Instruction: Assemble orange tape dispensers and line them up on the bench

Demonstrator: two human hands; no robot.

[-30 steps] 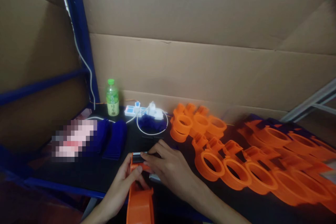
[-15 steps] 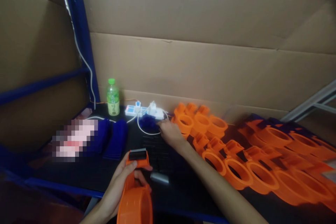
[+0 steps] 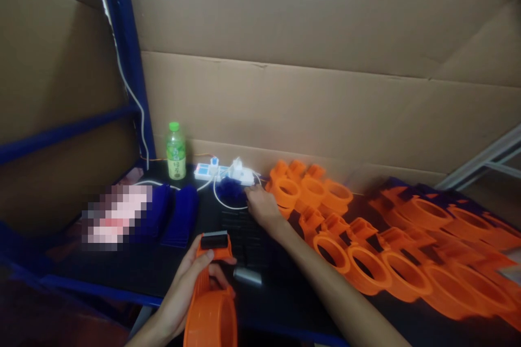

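My left hand point(image 3: 191, 276) is wrapped round the handle of an orange tape dispenser point(image 3: 209, 314). Its toothed metal blade and black roller point(image 3: 214, 240) point up and away from me, and its ring hangs toward me. Stretched across the table, my right hand point(image 3: 262, 206) has its fingers bent together at the right edge of a small dark-blue heap point(image 3: 230, 188), whose pieces are too blurred to tell apart. Whatever lies between those fingertips is hidden. Between my hands are several dark strips point(image 3: 238, 222) and a small silvery piece point(image 3: 248, 276).
Several orange tape dispensers point(image 3: 370, 268) lie in rows on the right. A white power strip point(image 3: 223, 172) with looped cables sits behind the blue heap. Left of it stands a green-capped bottle point(image 3: 176, 154). Stacked blue pieces point(image 3: 179, 217) lie on the left, before a cardboard wall point(image 3: 285, 103).
Almost nothing differs. My right hand stays at the blue heap with only a slight shift of the wrist, and my left hand keeps the dispenser in the same place.
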